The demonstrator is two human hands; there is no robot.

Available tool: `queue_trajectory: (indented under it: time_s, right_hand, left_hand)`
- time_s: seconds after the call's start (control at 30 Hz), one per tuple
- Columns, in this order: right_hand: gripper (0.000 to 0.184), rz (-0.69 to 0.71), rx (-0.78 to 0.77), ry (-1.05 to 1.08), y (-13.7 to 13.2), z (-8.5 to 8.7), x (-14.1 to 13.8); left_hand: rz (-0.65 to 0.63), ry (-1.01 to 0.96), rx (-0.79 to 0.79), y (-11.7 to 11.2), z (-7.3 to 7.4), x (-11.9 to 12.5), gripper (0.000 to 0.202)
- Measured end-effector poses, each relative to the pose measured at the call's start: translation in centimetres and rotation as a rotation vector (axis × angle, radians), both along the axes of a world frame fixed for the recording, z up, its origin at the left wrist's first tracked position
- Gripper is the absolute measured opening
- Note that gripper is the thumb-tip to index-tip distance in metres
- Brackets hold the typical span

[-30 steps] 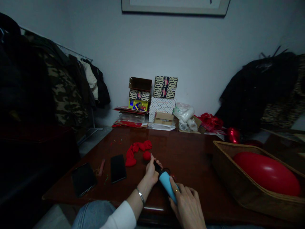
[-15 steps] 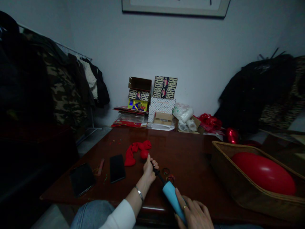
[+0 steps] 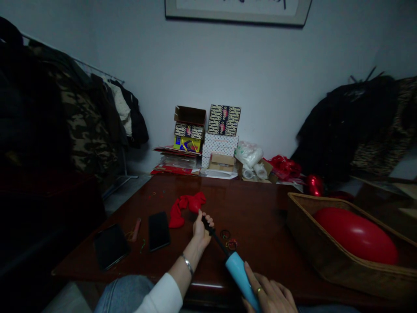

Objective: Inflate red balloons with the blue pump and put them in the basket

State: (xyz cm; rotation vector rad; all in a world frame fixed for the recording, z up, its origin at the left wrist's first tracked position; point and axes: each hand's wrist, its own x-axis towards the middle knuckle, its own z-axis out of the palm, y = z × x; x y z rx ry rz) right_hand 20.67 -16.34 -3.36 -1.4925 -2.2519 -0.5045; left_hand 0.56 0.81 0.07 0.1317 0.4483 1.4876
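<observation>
My left hand [image 3: 202, 227] is closed around the black end of a hand pump. Just beyond its fingertips bulges a small red balloon [image 3: 194, 205], seemingly at the pump's tip; the join is hidden by my fingers. A black rod runs from there into the pump's light-blue barrel [image 3: 241, 276]. My right hand [image 3: 269, 292] is wrapped around that barrel near the front edge of the table. Limp red material [image 3: 177, 215], perhaps uninflated balloons, lies in a curve behind my left hand. Several small bands [image 3: 231, 244] rest beside the rod.
A wicker basket [image 3: 321, 261] on the right holds a large inflated red balloon [image 3: 355, 234]. Two dark flat devices, a near one [image 3: 111, 246] and another [image 3: 159, 231], lie left on the table [image 3: 254, 204]. Boxes [image 3: 220, 145] are stacked against the wall, with clothes racks at both sides.
The small red balloon looks fuller and sits slightly farther from me. More of the black rod shows between my hands, the blue barrel having shifted slightly down and right.
</observation>
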Motion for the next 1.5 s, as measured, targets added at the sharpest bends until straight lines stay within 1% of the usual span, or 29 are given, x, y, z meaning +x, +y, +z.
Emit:
queue_trajectory:
  time_s: [0.17,0.3,0.47,0.6,0.7,0.8,0.9,1.03,1.2,1.4,1.5]
  right_hand:
    - [0.072,-0.023,-0.014,0.018,0.5,0.6,-0.5]
    - [0.07,-0.024,-0.032,0.027,1.0,1.2,-1.4]
    - [0.06,-0.058,-0.118,0.044,1.7,2.0,-2.3]
    - [0.056,-0.131,-0.177,0.041,2.0,3.3,-3.7]
    - [0.056,-0.192,-0.177,0.02,2.1,4.5,-4.9]
    - [0.055,-0.219,-0.171,-0.003,2.2,5.1,-5.6]
    - [0.054,-0.212,-0.168,-0.006,2.3,4.7,-5.8]
    - [0.056,-0.169,-0.154,0.012,2.3,3.2,-5.4]
    - [0.059,-0.093,-0.062,0.008,2.0,1.5,-4.2]
    - [0.07,-0.027,0.049,-0.039,1.0,1.0,-2.2]
    - [0.07,0.003,0.081,-0.059,0.2,0.5,-1.0]
  left_hand:
    - [-0.005,-0.019,0.011,0.1,-0.3,0.2,0.025]
    - [-0.025,-0.034,-0.01,-0.1,-0.5,0.6,0.025]
    - [-0.03,-0.004,-0.013,-0.6,-0.8,1.1,0.025]
    - [-0.05,0.031,-0.037,-1.1,-1.3,1.8,0.024]
    - [-0.08,0.029,-0.057,-1.3,-1.6,2.2,0.024]
    - [-0.098,0.033,-0.069,-1.3,-1.6,2.4,0.024]
    - [-0.079,0.058,-0.094,-1.4,-1.5,2.3,0.024]
    - [-0.025,0.144,-0.142,-1.3,-1.4,2.3,0.026]
    - [-0.014,0.187,-0.157,-1.2,-1.6,2.4,0.025]
    - [0.016,0.208,-0.131,-0.5,-2.0,1.9,0.027]
    - [0.018,0.177,-0.127,-0.1,-2.0,1.5,0.027]
